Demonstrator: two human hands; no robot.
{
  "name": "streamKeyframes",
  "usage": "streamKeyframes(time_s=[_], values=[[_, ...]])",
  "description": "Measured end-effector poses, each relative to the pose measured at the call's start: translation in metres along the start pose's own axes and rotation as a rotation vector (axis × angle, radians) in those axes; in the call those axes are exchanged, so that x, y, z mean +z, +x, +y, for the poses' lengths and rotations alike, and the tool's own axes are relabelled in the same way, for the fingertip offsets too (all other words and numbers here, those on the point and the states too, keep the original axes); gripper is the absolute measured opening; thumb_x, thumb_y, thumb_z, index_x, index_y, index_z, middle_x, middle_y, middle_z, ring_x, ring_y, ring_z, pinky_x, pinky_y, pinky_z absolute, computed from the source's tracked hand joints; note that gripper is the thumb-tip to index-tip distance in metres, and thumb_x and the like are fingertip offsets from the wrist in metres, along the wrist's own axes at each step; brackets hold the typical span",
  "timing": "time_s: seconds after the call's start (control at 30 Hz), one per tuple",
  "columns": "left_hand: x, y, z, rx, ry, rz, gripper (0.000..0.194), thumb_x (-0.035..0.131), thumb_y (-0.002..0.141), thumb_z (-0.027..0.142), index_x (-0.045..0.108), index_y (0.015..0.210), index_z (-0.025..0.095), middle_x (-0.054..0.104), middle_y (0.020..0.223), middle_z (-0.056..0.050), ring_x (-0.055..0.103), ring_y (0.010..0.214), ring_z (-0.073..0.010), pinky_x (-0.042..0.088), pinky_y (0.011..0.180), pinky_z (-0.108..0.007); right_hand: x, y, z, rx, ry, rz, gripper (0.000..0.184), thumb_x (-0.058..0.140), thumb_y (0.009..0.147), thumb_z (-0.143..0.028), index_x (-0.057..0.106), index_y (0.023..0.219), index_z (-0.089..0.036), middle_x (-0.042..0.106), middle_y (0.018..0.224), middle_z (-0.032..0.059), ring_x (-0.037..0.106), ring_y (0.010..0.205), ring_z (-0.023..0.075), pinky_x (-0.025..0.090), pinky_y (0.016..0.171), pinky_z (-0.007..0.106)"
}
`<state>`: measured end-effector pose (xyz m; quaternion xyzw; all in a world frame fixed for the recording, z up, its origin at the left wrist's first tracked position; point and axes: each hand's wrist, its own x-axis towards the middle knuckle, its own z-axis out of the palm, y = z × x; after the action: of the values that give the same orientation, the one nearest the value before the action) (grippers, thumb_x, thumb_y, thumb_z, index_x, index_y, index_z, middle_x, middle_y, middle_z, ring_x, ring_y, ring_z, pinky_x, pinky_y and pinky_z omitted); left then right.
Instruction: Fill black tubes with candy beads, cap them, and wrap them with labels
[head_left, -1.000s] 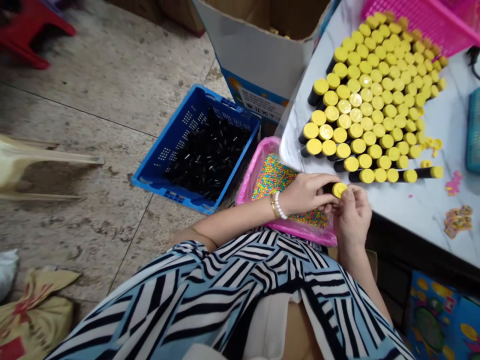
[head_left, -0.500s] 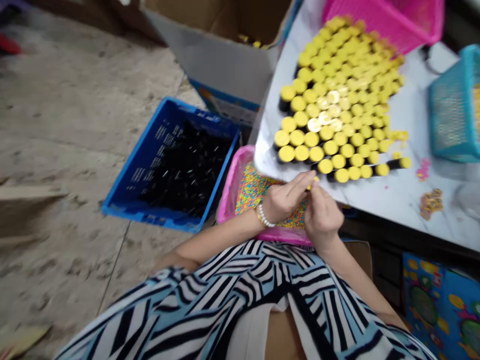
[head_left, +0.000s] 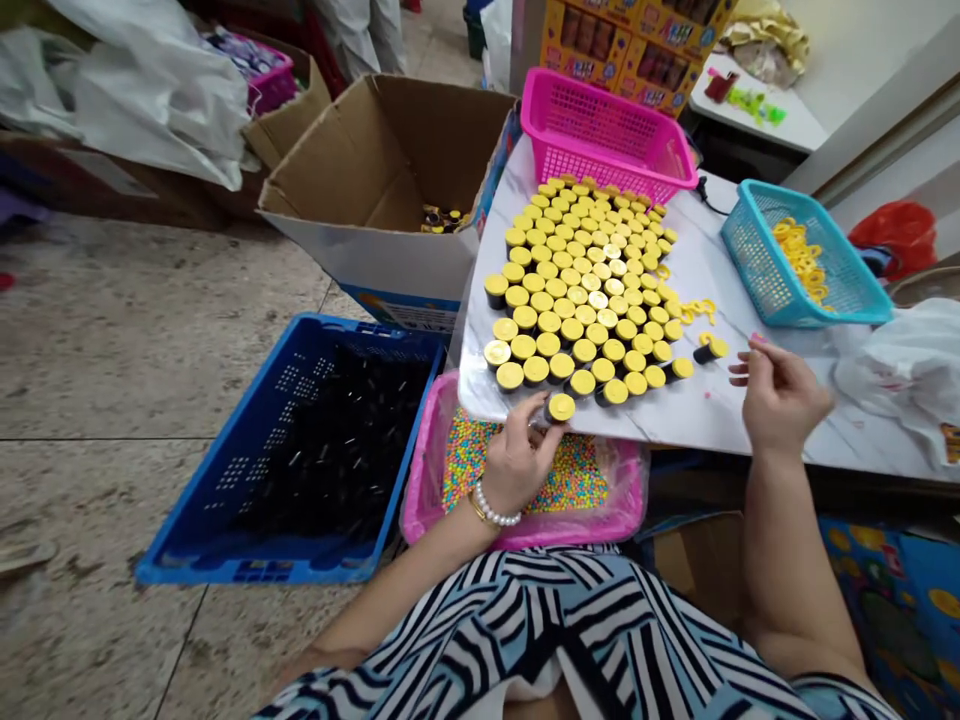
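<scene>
Think of the left hand [head_left: 517, 465] as the middle of a clock, with 12 o'clock pointing away from the body. Its thumb and fingers pinch 1 black pot with a yellow lid [head_left: 561, 408], lid up, at the near edge of the white table [head_left: 694, 428], toward 1 o'clock. The grip is low on the sides, maybe so the lid stays free on top. I cannot tell if its bottom touches the table.

The right hand [head_left: 787, 395] is over the table at 3 o'clock, its fingers bent. A pink bit [head_left: 758, 338] shows right by the fingertips, but I cannot tell if they hold it.

At 1 o'clock, many more pots [head_left: 598, 300] stand packed close, lids up, maybe so they do not tip and fit in less room. Another pot [head_left: 710, 349] stands apart at 2 o'clock, near loose yellow bits [head_left: 697, 311]. Farther that way, a blue-green basket [head_left: 765, 275] keeps yellow pieces [head_left: 801, 262] together.

Below the left hand, colored beads [head_left: 469, 465] fill a pink tub [head_left: 415, 520]. Its clear plastic lining [head_left: 621, 500] likely stops beads slipping out. At 9 o'clock, a blue crate [head_left: 187, 540] holds black parts [head_left: 322, 440], close enough to reach.
</scene>
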<state>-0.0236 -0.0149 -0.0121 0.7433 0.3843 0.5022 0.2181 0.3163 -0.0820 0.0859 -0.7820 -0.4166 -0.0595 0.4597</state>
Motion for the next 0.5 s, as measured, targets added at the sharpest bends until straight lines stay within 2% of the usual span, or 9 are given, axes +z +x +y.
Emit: streamKeyframes(time_s=[0.07, 0.13, 0.17, 0.27, 0.37, 0.43, 0.5], values=[[-0.001, 0.002, 0.001, 0.033, 0.04, 0.01, 0.025, 0.075, 0.096, 0.023, 0.064, 0.118, 0.019, 0.077, 0.119, -0.011, 0.076, 0.082, -0.0135, 0.065, 0.076, -0.025, 0.001, 0.034, 0.036, 0.165, -0.019, -0.089, 0.03, 0.066, 0.095, -0.032, 0.076, 0.117, -0.015, 0.077, 0.095, 0.0065, 0.076, 0.075, 0.0159, 0.063, 0.062, 0.026], [-0.003, 0.005, 0.002, 0.052, 0.085, -0.038, 0.012, 0.073, 0.097, 0.023, 0.069, 0.108, 0.02, 0.074, 0.109, -0.009, 0.075, 0.092, -0.0164, 0.064, 0.083, -0.029, 0.004, 0.059, 0.058, 0.234, -0.061, -0.202, 0.028, 0.072, 0.088, -0.022, 0.078, 0.112, -0.01, 0.077, 0.089, 0.0067, 0.071, 0.063, 0.0118, 0.055, 0.054, 0.022], [-0.005, 0.007, 0.002, 0.05, 0.109, -0.066, 0.01, 0.072, 0.098, 0.023, 0.071, 0.107, 0.021, 0.073, 0.103, -0.007, 0.074, 0.09, -0.0164, 0.063, 0.083, -0.029, 0.005, 0.068, 0.064, 0.244, -0.085, -0.259, 0.03, 0.075, 0.084, -0.017, 0.079, 0.113, -0.009, 0.077, 0.088, 0.0067, 0.066, 0.057, 0.0091, 0.051, 0.053, 0.021], [-0.007, 0.01, 0.005, 0.056, 0.173, -0.1, 0.012, 0.069, 0.1, 0.027, 0.074, 0.109, 0.02, 0.072, 0.089, -0.004, 0.069, 0.076, -0.0142, 0.059, 0.072, -0.026, 0.01, 0.087, 0.064, 0.222, -0.164, -0.399, 0.042, 0.083, 0.074, -0.011, 0.081, 0.116, -0.01, 0.075, 0.087, 0.0041, 0.053, 0.05, 0.001, 0.043, 0.057, 0.024], [-0.009, 0.008, 0.005, 0.096, 0.196, -0.142, 0.013, 0.067, 0.101, 0.028, 0.075, 0.106, 0.019, 0.073, 0.086, -0.003, 0.068, 0.072, -0.0132, 0.055, 0.066, -0.025, 0.013, 0.099, 0.054, 0.193, -0.251, -0.484, 0.048, 0.087, 0.067, -0.014, 0.083, 0.115, -0.009, 0.073, 0.085, 0.0013, 0.045, 0.051, -0.003, 0.04, 0.063, 0.027], [-0.012, 0.0, 0.002, 0.149, 0.189, -0.238, 0.016, 0.065, 0.102, 0.028, 0.075, 0.112, 0.02, 0.075, 0.088, -0.004, 0.068, 0.073, -0.0127, 0.054, 0.066, -0.024, 0.015, 0.104, 0.05, 0.202, -0.292, -0.531, 0.052, 0.087, 0.065, -0.019, 0.083, 0.116, -0.008, 0.075, 0.085, 0.002, 0.045, 0.052, -0.0037, 0.038, 0.063, 0.028], [-0.019, -0.013, -0.005, 0.197, 0.187, -0.383, 0.02, 0.063, 0.104, 0.031, 0.075, 0.117, 0.022, 0.076, 0.089, -0.004, 0.068, 0.073, -0.0126, 0.052, 0.064, -0.024, 0.015, 0.107, 0.05, 0.214, -0.297, -0.493, 0.055, 0.088, 0.058, -0.024, 0.084, 0.111, -0.007, 0.077, 0.083, 0.0039, 0.049, 0.051, -0.0033, 0.037, 0.062, 0.027]])
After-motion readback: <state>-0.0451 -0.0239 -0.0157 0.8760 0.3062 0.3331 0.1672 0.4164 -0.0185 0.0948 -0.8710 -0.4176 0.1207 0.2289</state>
